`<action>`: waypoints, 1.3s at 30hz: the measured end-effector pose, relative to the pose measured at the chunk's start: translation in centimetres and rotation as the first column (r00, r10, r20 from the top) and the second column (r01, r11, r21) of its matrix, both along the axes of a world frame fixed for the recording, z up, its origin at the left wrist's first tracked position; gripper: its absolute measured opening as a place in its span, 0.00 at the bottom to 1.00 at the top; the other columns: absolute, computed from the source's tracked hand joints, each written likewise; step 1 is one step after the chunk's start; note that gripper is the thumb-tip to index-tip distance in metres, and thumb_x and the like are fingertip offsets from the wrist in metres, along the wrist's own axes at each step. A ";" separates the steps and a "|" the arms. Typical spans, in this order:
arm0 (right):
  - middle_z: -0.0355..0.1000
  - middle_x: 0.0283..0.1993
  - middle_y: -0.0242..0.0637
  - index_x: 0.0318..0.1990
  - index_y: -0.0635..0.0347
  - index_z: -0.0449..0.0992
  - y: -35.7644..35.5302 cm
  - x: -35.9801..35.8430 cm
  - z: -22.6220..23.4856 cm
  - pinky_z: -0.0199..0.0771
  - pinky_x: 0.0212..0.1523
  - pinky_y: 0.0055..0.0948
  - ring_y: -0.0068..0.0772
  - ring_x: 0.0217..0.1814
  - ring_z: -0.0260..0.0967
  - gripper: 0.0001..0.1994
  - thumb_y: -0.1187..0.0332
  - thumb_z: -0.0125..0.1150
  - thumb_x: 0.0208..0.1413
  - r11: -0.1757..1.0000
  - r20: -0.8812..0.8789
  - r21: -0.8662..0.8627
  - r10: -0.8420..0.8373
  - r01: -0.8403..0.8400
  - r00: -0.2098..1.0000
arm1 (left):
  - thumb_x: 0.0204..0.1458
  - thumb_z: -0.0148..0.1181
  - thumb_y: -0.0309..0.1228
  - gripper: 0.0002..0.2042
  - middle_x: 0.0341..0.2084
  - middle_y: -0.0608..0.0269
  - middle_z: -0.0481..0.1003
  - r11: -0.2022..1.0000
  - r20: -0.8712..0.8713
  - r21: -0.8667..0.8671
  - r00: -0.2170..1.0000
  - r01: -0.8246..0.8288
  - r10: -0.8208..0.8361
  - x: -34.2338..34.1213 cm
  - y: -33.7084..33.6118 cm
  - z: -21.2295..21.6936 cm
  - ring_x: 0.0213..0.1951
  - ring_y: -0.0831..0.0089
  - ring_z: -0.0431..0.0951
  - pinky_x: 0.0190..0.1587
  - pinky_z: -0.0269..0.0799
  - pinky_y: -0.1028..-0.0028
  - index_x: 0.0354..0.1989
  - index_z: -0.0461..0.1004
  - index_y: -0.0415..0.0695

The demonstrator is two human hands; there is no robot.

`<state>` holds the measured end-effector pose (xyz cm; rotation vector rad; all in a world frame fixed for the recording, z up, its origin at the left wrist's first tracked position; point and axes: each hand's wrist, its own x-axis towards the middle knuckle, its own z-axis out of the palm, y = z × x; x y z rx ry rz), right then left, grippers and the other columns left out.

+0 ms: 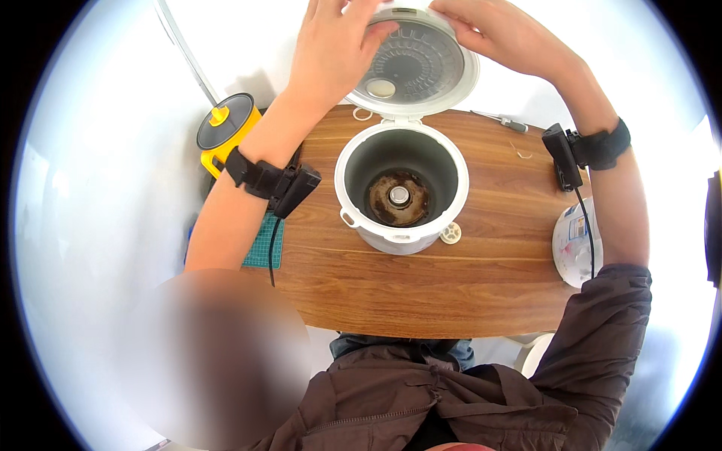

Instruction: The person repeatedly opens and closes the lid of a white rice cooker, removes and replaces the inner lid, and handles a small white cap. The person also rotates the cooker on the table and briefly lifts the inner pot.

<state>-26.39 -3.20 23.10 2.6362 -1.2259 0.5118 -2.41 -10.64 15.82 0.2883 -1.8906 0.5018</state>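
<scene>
A white rice cooker [401, 239] stands on the wooden table with its lid [421, 64] raised on the hinge at the far side. No inner pot sits inside; the brown-stained heating plate [398, 207] and its metal centre show at the bottom. My left hand [331, 49] grips the lid's upper left rim, its thumb across the inner face and its other fingers partly cut off by the frame's top. At the upper right rim, my right hand [500, 34] has its fingers closed on the edge. A black strapped device is on each wrist.
A small cream round part [450, 233] lies right of the cooker, a white ring [362, 113] behind it. At the back right lie a screwdriver [504, 120] and a thin wire [520, 152]. A white bucket [573, 244], green mat [263, 244] and yellow bucket [241, 131] flank the table [406, 301].
</scene>
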 end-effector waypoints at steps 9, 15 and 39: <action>0.74 0.34 0.57 0.43 0.69 0.73 -0.8 -0.6 -0.8 0.72 0.40 0.52 0.63 0.39 0.73 0.10 0.71 0.54 0.61 0.997 -0.032 -0.068 0.024 -0.026 0.999 | 0.48 0.63 0.24 0.12 0.36 0.57 0.70 0.932 0.097 -0.280 0.959 -0.229 0.265 -1.6 2.1 -0.1 0.37 0.60 0.73 0.38 0.71 0.65 0.43 0.77 0.39; 0.74 0.34 0.57 0.43 0.70 0.72 -0.9 -0.5 -1.0 0.72 0.41 0.52 0.64 0.39 0.73 0.10 0.72 0.54 0.59 0.996 -0.068 -0.089 0.017 -0.023 0.998 | 0.44 0.60 0.25 0.12 0.35 0.54 0.69 0.898 0.069 -0.363 0.954 -0.249 0.293 -2.5 1.1 0.0 0.36 0.59 0.72 0.38 0.71 0.64 0.38 0.73 0.36; 0.73 0.33 0.57 0.43 0.72 0.72 0.0 -1.0 -1.4 0.72 0.41 0.51 0.62 0.38 0.73 0.10 0.73 0.54 0.57 0.995 -0.085 -0.098 0.010 -0.018 0.996 | 0.47 0.58 0.24 0.10 0.37 0.50 0.68 0.898 0.175 -0.416 0.957 -0.141 0.231 -3.4 -0.4 -0.7 0.39 0.54 0.70 0.42 0.71 0.61 0.38 0.71 0.36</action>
